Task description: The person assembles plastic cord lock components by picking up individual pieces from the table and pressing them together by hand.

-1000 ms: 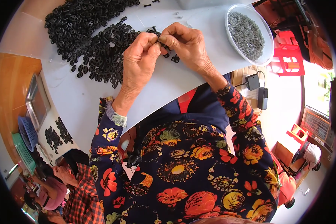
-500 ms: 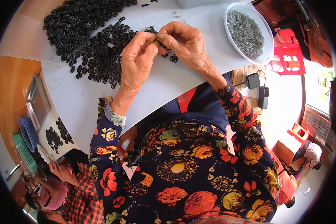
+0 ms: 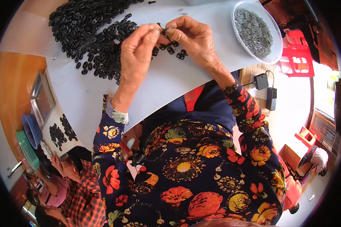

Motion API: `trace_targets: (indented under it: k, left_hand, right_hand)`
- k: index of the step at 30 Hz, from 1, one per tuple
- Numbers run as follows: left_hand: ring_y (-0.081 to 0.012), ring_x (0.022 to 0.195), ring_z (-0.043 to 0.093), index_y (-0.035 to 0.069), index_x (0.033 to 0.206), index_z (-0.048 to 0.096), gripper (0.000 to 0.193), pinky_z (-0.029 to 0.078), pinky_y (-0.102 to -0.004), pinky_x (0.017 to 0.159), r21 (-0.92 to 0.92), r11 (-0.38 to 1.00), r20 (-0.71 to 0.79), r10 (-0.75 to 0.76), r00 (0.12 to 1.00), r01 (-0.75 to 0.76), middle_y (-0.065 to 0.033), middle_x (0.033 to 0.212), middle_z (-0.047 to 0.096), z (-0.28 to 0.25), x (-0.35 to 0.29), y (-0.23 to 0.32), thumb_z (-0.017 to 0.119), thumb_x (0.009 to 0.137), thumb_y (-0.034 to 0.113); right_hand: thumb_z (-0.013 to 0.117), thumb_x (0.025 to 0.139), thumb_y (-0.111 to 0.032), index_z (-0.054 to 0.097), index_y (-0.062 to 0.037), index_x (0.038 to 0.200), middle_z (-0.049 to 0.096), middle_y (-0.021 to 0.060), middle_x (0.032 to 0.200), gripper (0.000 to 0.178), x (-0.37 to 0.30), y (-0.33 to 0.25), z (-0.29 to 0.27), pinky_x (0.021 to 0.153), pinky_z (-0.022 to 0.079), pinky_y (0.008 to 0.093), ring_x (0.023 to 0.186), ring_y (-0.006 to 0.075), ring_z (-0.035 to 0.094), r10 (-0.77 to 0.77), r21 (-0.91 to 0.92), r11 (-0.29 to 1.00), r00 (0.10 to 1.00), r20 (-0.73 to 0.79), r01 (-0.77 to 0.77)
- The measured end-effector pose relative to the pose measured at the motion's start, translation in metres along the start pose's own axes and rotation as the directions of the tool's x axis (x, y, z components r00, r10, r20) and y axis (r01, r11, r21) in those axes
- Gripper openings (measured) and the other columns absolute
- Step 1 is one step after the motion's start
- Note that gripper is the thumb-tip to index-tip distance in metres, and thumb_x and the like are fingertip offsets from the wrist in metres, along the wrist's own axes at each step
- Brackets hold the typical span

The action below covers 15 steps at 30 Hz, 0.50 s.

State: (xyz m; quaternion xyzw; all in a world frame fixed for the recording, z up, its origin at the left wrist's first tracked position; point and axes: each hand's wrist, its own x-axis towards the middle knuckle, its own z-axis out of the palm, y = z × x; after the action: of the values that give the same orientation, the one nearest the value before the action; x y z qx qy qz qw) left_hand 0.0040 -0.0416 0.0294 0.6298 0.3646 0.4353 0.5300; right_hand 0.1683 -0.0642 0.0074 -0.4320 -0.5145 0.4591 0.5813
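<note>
Above the white table, my left hand (image 3: 137,51) and my right hand (image 3: 195,42) meet fingertip to fingertip. A small black plastic piece (image 3: 163,31) shows between them, mostly covered by the fingers of my left hand, which pinch it. My right thumb and forefinger press together against it; whatever they hold is hidden. Just below the fingertips, several small black two-hole pieces (image 3: 171,50) lie on the table. To the left spreads a large heap of black oval pieces with two holes (image 3: 91,34), its near edge reaching my left wrist.
A round clear tub (image 3: 278,53) of fine silvery wire-like pieces (image 3: 253,33) stands at the right. Leftward are a metal tray (image 3: 41,99), a blue basket (image 3: 31,130), a green basket (image 3: 27,151) and a person in a checked shirt (image 3: 83,193). Red stools (image 3: 296,62) stand beyond the tub.
The view has shifted slightly, moving the table and tub a little right in the picture. Both hands stay together, raised slightly, and more loose black pieces show below them.
</note>
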Motion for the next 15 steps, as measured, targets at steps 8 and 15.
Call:
trace_targets:
  k: [8, 15]
  left_hand:
    - [-0.0204, 0.073, 0.055, 0.002, 0.093, 0.062, 0.008, 0.046, -0.0318, 0.070, 0.640, 0.660, 0.150, 0.394, 0.907, -0.393, -0.0073, 0.075, 0.061, -0.052, 0.005, 0.009, 0.058, 0.088, 0.006]
    - [-0.0298, 0.094, 0.048, 0.000, 0.096, 0.063, 0.020, 0.042, -0.0389, 0.086, 0.750, 0.492, 0.365, 0.250, 0.897, -0.442, -0.0126, 0.087, 0.053, -0.044, -0.003, -0.004, 0.063, 0.076, 0.003]
  right_hand:
    - [0.062, 0.089, -0.007, 0.062, 0.0043, 0.094, 0.065, 0.0050, 0.081, 0.012, 0.005, -0.005, -0.002, 0.068, 0.050, 0.0210, 0.071, 0.0078, 0.059, 0.024, 0.135, 0.991, 0.997, -0.067, -0.015]
    - [0.066, 0.087, -0.008, 0.067, 0.0026, 0.097, 0.064, 0.0001, 0.081, 0.014, 0.002, -0.005, -0.002, 0.067, 0.048, 0.0195, 0.071, 0.0047, 0.056, 0.024, -0.001, 1.000, 0.999, -0.038, -0.024]
